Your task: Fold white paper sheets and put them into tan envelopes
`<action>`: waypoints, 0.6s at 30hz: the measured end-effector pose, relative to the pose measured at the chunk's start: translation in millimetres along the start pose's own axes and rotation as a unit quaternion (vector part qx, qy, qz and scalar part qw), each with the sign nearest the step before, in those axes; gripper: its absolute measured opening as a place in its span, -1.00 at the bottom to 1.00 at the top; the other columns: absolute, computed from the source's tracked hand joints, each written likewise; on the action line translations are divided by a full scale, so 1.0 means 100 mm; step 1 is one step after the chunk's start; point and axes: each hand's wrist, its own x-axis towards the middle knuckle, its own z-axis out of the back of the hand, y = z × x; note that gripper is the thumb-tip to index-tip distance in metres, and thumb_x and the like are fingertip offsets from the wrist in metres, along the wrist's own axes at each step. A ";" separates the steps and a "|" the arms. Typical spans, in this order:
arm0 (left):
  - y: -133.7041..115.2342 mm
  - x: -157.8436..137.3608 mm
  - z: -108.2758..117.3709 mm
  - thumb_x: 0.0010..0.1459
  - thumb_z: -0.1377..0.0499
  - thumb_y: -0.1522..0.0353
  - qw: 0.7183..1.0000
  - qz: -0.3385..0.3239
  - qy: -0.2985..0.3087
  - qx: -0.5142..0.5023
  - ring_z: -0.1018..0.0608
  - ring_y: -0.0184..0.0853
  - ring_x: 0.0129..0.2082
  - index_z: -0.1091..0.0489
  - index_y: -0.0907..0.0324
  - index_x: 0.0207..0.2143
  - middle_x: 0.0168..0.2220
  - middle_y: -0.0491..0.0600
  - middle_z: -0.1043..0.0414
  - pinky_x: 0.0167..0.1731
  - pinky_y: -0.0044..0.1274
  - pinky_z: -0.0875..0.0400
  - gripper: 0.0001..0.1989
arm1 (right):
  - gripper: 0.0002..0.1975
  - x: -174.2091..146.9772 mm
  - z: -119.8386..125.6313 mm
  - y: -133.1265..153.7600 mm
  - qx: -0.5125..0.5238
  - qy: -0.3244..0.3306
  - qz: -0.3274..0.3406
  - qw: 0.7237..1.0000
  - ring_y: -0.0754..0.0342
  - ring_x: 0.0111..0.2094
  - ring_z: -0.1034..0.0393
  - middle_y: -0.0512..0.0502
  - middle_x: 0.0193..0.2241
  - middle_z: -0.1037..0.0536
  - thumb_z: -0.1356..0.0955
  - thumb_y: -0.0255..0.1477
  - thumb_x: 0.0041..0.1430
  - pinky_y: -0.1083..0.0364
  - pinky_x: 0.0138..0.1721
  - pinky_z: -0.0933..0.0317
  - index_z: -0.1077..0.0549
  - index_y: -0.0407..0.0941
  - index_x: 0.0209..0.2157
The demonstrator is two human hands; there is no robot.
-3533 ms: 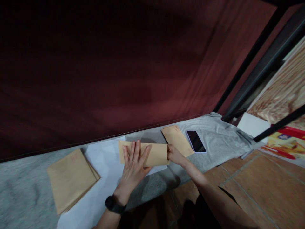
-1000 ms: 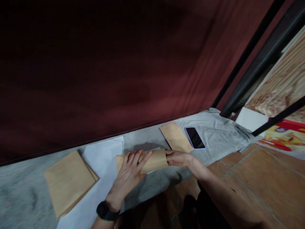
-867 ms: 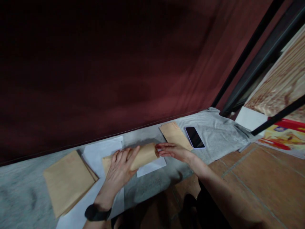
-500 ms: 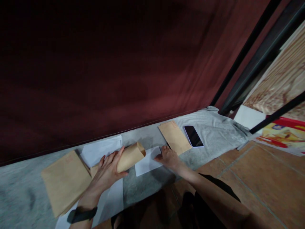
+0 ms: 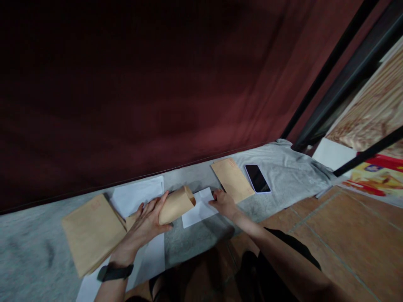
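Observation:
My left hand (image 5: 147, 224) grips a brown paper envelope (image 5: 176, 205) from its left side, thumb below and fingers above, so its mouth bulges open toward the right. My right hand (image 5: 224, 204) pinches the right edge of a folded white sheet of paper (image 5: 197, 208). The sheet's left end lies right at the envelope's mouth; whether it reaches inside I cannot tell. A stack of brown envelopes (image 5: 92, 235) lies left of my left hand. White paper (image 5: 137, 195) spreads behind and below that hand, partly covered by it.
Another brown envelope (image 5: 232, 179) lies beyond my right hand, with a phone (image 5: 257, 178) to its right. Everything rests on a grey cloth (image 5: 286, 172) along a dark red hanging (image 5: 176, 117). Black bars (image 5: 327, 71) and a printed box (image 5: 378, 174) stand at the right.
My right hand now pinches the white sheet's edge, which has lifted slightly off the cloth. My left hand keeps its hold on the envelope. The view has shifted a little.

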 end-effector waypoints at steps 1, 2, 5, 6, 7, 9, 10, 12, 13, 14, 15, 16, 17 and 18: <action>0.00 0.00 0.00 0.00 -0.29 0.22 1.000 0.003 0.002 0.000 -0.32 0.03 0.26 0.26 -0.03 0.45 0.22 0.12 -0.30 0.28 -0.03 0.05 0.08 | -0.90 0.04 0.04 -0.04 0.017 -0.005 0.004 1.000 0.00 -0.28 -0.49 -0.07 -0.36 -0.58 -0.42 -0.45 0.09 0.10 -0.22 -0.29 -0.42 -0.08 -0.33; -0.01 0.00 0.01 0.00 -0.29 0.21 1.000 0.006 0.004 -0.001 -0.32 0.03 0.26 0.27 -0.03 0.45 0.22 0.13 -0.29 0.28 -0.02 0.06 0.08 | -0.94 0.08 0.09 -0.08 0.028 -0.014 0.007 0.999 0.02 -0.31 -0.47 -0.05 -0.39 -0.55 -0.38 -0.46 0.13 0.11 -0.25 -0.28 -0.40 -0.08 -0.34; -0.02 0.01 0.00 0.00 -0.29 0.22 1.000 0.007 0.005 0.000 -0.30 0.03 0.28 0.29 -0.02 0.45 0.24 0.13 -0.26 0.30 -0.01 0.11 0.09 | -0.96 0.20 0.27 -0.18 0.084 -0.072 0.021 0.994 0.04 -0.36 -0.42 -0.02 -0.42 -0.49 -0.29 -0.41 0.20 0.10 -0.29 -0.27 -0.36 -0.07 -0.29; -0.02 0.01 -0.01 0.00 -0.29 0.22 1.000 0.004 0.002 0.001 -0.29 0.03 0.29 0.29 -0.02 0.45 0.24 0.13 -0.26 0.31 -0.01 0.13 0.09 | -0.94 0.23 0.33 -0.20 0.131 -0.109 0.032 0.985 0.04 -0.37 -0.40 -0.01 -0.44 -0.47 -0.29 -0.38 0.19 0.10 -0.30 -0.26 -0.35 -0.06 -0.29; -0.03 0.02 -0.02 0.00 -0.29 0.22 1.000 0.001 -0.002 0.001 -0.29 0.02 0.29 0.29 -0.02 0.45 0.24 0.13 -0.26 0.31 -0.01 0.14 0.09 | -0.91 0.25 0.39 -0.21 0.178 -0.141 0.045 0.973 0.03 -0.36 -0.39 -0.01 -0.43 -0.47 -0.29 -0.36 0.18 0.09 -0.29 -0.27 -0.35 -0.06 -0.29; -0.03 0.02 -0.03 0.00 -0.29 0.21 1.000 -0.004 -0.010 0.000 -0.29 0.03 0.29 0.30 -0.03 0.45 0.24 0.13 -0.25 0.31 0.00 0.15 0.10 | -0.86 0.28 0.46 -0.20 0.270 -0.181 0.070 0.943 0.01 -0.28 -0.40 -0.06 -0.38 -0.49 -0.31 -0.32 0.13 0.09 -0.24 -0.28 -0.38 -0.07 -0.29; -0.03 0.03 -0.04 0.00 -0.29 0.20 1.000 -0.005 -0.014 0.000 -0.29 0.03 0.29 0.30 -0.03 0.45 0.24 0.13 -0.25 0.31 0.01 0.15 0.10 | -0.83 0.29 0.48 -0.19 0.303 -0.179 0.079 0.933 0.00 -0.25 -0.40 -0.07 -0.35 -0.51 -0.31 -0.30 0.11 0.08 -0.21 -0.28 -0.40 -0.08 -0.28; -0.03 0.04 -0.05 0.00 -0.29 0.19 1.000 -0.009 -0.018 0.000 -0.29 0.04 0.29 0.31 -0.03 0.45 0.25 0.13 -0.24 0.31 0.02 0.15 0.10 | -0.78 0.28 0.48 -0.16 0.348 -0.152 0.086 0.921 0.01 -0.25 -0.39 -0.08 -0.34 -0.52 -0.32 -0.27 0.10 0.09 -0.22 -0.28 -0.43 -0.10 -0.27; -0.03 0.05 -0.06 0.01 -0.29 0.18 1.000 -0.010 -0.018 0.000 -0.29 0.04 0.29 0.32 -0.04 0.45 0.25 0.13 -0.23 0.31 0.02 0.15 0.10 | -0.77 0.28 0.46 -0.15 0.359 -0.136 0.088 0.919 0.03 -0.30 -0.38 -0.07 -0.36 -0.52 -0.32 -0.26 0.10 0.10 -0.25 -0.27 -0.45 -0.11 -0.28; -0.03 0.06 -0.06 0.01 -0.29 0.17 1.000 -0.010 -0.019 0.002 -0.28 0.04 0.29 0.33 -0.04 0.45 0.25 0.13 -0.23 0.31 0.02 0.14 0.10 | -0.77 0.27 0.45 -0.15 0.360 -0.121 0.090 0.921 0.05 -0.34 -0.35 -0.05 -0.40 -0.50 -0.31 -0.24 0.11 0.11 -0.29 -0.25 -0.45 -0.11 -0.31; -0.03 0.07 -0.06 0.02 -0.29 0.17 1.000 -0.011 -0.020 0.005 -0.28 0.04 0.29 0.33 -0.04 0.44 0.25 0.13 -0.23 0.31 0.03 0.15 0.10 | -0.78 0.27 0.43 -0.15 0.351 -0.108 0.089 0.926 0.07 -0.38 -0.33 -0.02 -0.43 -0.48 -0.31 -0.24 0.10 0.12 -0.32 -0.23 -0.45 -0.11 -0.36; -0.04 0.08 -0.05 0.02 -0.29 0.16 1.000 -0.012 -0.021 0.009 -0.28 0.04 0.29 0.34 -0.04 0.44 0.25 0.13 -0.23 0.31 0.03 0.15 0.10 | -0.79 0.26 0.41 -0.16 0.335 -0.098 0.085 0.933 0.08 -0.41 -0.30 -0.01 -0.47 -0.45 -0.31 -0.24 0.10 0.12 -0.35 -0.20 -0.43 -0.10 -0.41; -0.04 0.08 -0.05 0.03 -0.28 0.16 1.000 -0.013 -0.024 0.015 -0.28 0.03 0.29 0.35 -0.04 0.44 0.24 0.14 -0.23 0.31 0.03 0.15 0.10 | -0.80 0.26 0.41 -0.17 0.317 -0.089 0.078 0.941 0.09 -0.43 -0.28 0.01 -0.50 -0.43 -0.31 -0.26 0.09 0.13 -0.37 -0.18 -0.42 -0.10 -0.45; -0.04 0.09 -0.05 0.04 -0.28 0.16 0.999 -0.014 -0.028 0.021 -0.29 0.03 0.28 0.35 -0.03 0.44 0.23 0.14 -0.24 0.31 0.03 0.15 0.10 | -0.81 0.26 0.40 -0.19 0.301 -0.080 0.069 0.948 0.10 -0.45 -0.27 0.03 -0.53 -0.42 -0.31 -0.28 0.08 0.14 -0.38 -0.16 -0.41 -0.09 -0.48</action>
